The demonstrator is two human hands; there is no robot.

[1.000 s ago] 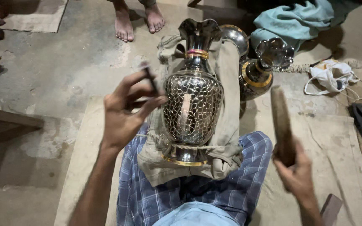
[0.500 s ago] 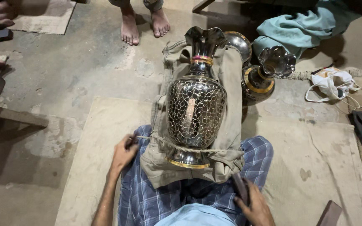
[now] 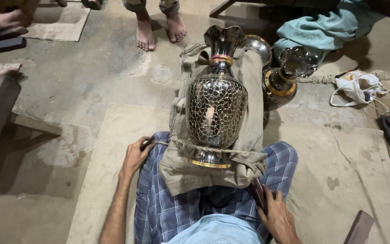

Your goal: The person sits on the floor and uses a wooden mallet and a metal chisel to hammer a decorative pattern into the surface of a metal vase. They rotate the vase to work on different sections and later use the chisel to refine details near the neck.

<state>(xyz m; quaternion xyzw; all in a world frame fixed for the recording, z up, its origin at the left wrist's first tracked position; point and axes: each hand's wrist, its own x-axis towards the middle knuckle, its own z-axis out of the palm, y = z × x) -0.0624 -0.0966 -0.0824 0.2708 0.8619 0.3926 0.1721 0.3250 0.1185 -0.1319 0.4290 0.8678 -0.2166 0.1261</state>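
We see the metal vase [image 3: 216, 108] lying on a cloth [image 3: 249, 135] over the lap, tied down with a rope [image 3: 204, 147]. Our left hand [image 3: 136, 156] grips the rope end, and our right hand [image 3: 276, 217] clenches a dark tool [image 3: 259, 194] beside the thigh.

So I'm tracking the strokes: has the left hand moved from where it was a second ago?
Yes. The left hand has dropped from beside the metal vase body down to the lap, level with the vase's foot.
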